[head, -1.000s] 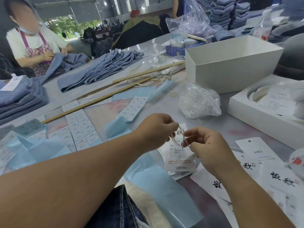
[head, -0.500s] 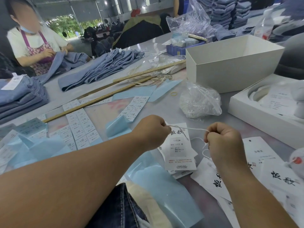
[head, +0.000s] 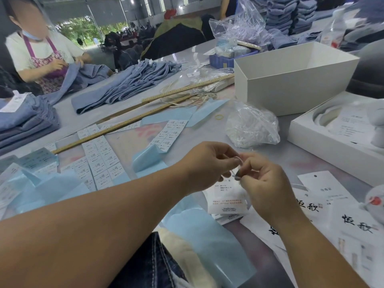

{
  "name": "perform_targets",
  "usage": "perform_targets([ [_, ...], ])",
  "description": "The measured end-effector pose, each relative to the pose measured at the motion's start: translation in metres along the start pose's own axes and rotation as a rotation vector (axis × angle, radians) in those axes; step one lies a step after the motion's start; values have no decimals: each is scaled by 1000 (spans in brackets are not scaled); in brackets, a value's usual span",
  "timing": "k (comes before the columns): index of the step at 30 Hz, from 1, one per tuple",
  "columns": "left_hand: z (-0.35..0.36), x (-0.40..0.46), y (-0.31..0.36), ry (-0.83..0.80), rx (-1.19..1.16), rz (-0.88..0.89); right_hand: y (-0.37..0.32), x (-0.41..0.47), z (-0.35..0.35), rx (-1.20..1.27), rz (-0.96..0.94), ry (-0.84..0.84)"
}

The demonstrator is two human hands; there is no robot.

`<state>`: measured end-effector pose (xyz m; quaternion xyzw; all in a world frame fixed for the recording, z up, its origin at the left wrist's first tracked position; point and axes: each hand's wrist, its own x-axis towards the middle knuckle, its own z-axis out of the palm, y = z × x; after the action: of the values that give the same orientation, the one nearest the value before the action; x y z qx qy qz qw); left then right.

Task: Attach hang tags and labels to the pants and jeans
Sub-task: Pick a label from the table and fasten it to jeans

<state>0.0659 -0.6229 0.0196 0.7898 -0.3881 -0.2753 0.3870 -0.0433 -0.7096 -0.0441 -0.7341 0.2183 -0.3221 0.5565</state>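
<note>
My left hand (head: 209, 163) and my right hand (head: 261, 179) meet above the table and both pinch a thin white string (head: 239, 163) between their fingertips. A white hang tag (head: 226, 198) with red and black print hangs just under them, on top of other tags. Dark jeans (head: 153, 265) lie at the bottom edge under my left forearm. Larger white tags with black characters (head: 353, 221) are spread at the right. Sheets of small size labels (head: 99, 161) lie at the left.
A clear bag of white strings (head: 251, 127) sits beyond my hands. An open white box (head: 291, 84) and a flat white box (head: 332, 142) stand at the right. Two wooden rulers (head: 124, 125) cross the table. Light-blue jeans (head: 128, 84) and a person folding are at the back left.
My hands, pulled apart with the string stretched between them half a second ago, have come back together over the tag, fingertips pinching the string.
</note>
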Motion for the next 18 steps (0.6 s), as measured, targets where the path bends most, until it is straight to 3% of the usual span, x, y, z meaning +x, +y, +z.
perform_targets([
  [2, -2, 0, 0, -2, -42, 28, 2, 0, 1, -50, 17, 32],
  [4, -3, 2, -3, -9, 33, -9, 6, 2, 0, -137, 28, 167],
  [7, -4, 3, -12, -37, 412, -63, 10, 4, -5, -285, 16, 327],
  [9, -2, 1, -18, -116, 733, -8, 14, 5, -6, -334, 27, 314],
  [11, 2, -3, -22, -208, 893, 38, 16, 5, -4, -351, 28, 287],
  [18, 1, -6, -22, -305, 970, 40, 5, 3, -6, -321, -130, 496],
])
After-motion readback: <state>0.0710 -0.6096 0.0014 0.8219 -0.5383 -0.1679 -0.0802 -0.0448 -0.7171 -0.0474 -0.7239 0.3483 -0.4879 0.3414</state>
